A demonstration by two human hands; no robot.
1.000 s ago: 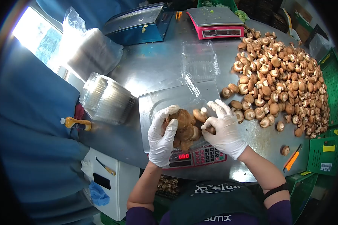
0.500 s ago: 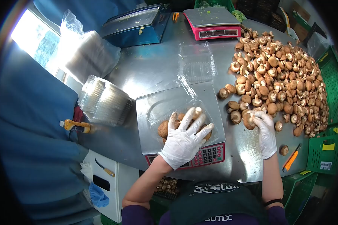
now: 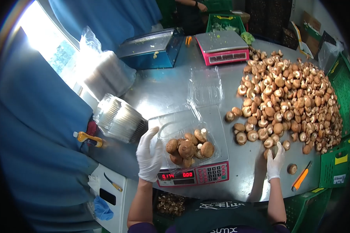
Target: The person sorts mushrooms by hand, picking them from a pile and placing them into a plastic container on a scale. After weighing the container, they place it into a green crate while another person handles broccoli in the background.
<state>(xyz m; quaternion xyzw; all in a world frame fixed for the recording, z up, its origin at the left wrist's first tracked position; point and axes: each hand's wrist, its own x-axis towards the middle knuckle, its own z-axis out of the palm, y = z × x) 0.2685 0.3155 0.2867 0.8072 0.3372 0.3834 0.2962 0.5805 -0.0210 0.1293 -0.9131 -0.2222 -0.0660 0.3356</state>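
A clear plastic clamshell box lies with its lid folded back, holding several brown mushrooms. It rests on the scale, whose red display reads 0.174 and 0.00. My left hand, in a white glove, is open at the box's left side, fingers extended and holding nothing. On the right, my gloved right hand is low over the table with thumb and forefinger apart. A mushroom shows right beside that thumb, partly covered by it.
A large mushroom heap covers the table's right side. An orange cutter lies near a single mushroom. Stacked clear boxes stand left of the scale. Farther back are a second scale and a blue machine; another person's arm shows beyond.
My left hand has lifted off the mushrooms in the box and moved left, uncovering them and the display. My right hand has drawn back toward me from the heap's edge. The view has tilted up.
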